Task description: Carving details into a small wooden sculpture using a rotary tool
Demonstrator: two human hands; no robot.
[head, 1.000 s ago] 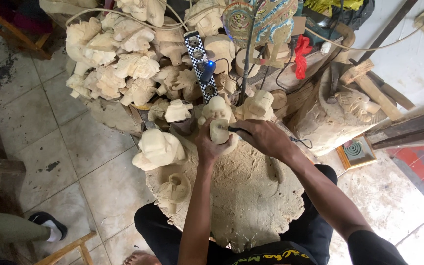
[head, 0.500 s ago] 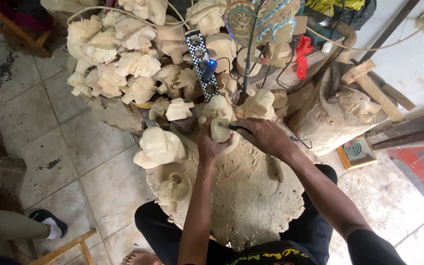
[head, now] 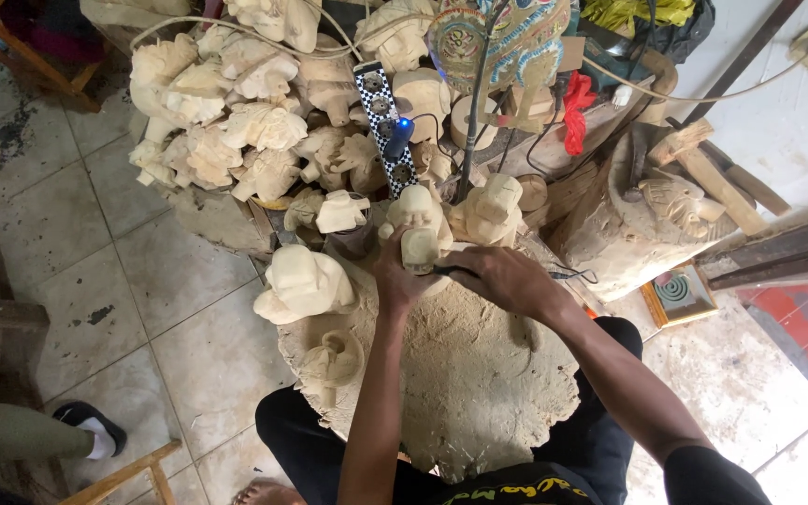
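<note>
gripping a pale wooden carving with left hand, right hand holding tool

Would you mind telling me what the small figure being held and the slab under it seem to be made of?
The small figure looks like pale raw wood: matte, cream, unpainted, like the carvings piled behind. The slab seems a rough wood round, dusty and irregular-edged, though the dust coating leaves that less certain.

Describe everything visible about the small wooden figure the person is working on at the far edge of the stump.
The small wooden figure is pale, unfinished wood, blocky with roughly carved features. It stands upright at the far edge of the dusty round stump, just in front of other pale carvings. The left hand grips it from the side, while the right hand holds a thin dark tool with its tip at the figure's base. Finer details are too small to tell.
</note>
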